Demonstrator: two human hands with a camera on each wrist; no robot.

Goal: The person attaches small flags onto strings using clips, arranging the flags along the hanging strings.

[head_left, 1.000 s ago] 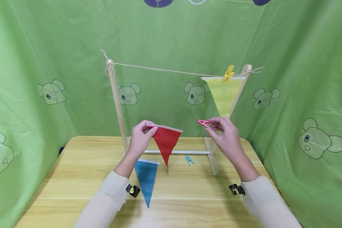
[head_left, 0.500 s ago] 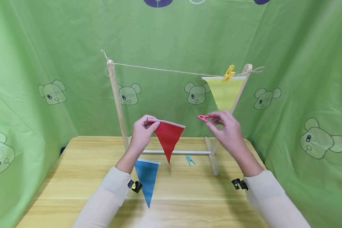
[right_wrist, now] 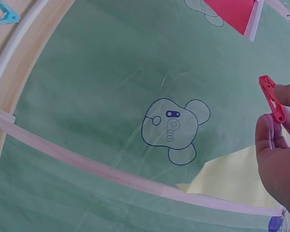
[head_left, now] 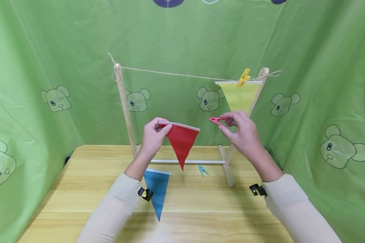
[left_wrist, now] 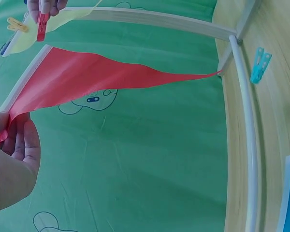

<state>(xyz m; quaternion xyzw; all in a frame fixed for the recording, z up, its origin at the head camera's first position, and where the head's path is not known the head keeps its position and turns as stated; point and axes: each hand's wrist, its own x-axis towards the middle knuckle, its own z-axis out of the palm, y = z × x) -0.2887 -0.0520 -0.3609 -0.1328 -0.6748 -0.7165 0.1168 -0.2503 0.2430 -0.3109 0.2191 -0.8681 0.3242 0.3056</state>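
Observation:
My left hand (head_left: pixel 153 138) pinches a red triangular pennant (head_left: pixel 182 140) by the left end of its white top edge; the point of the cloth hangs down above the table. My right hand (head_left: pixel 242 131) holds a red clothespin (head_left: pixel 216 120) between thumb and fingers, its tip facing left toward the pennant but apart from it. Both hands are below a string (head_left: pixel 170 73) tied between two wooden posts. A yellow pennant (head_left: pixel 240 96) hangs at the string's right end under a yellow clothespin (head_left: pixel 244 78). In the right wrist view the red clothespin (right_wrist: pixel 271 99) shows clearly between the fingers.
On the wooden table (head_left: pixel 94 189) lie a blue pennant (head_left: pixel 157 189) and a light blue clothespin (head_left: pixel 203 170). The frame's left post (head_left: pixel 125 108), right post (head_left: pixel 257 92) and white crossbar (head_left: pixel 200 162) stand ahead of me. Green patterned cloth (head_left: pixel 176 37) surrounds the table.
Both hands have risen a little toward the string, carrying the red pennant and the red clothespin. The pennant has also shifted slightly right. The yellow and blue pennants stay where they were.

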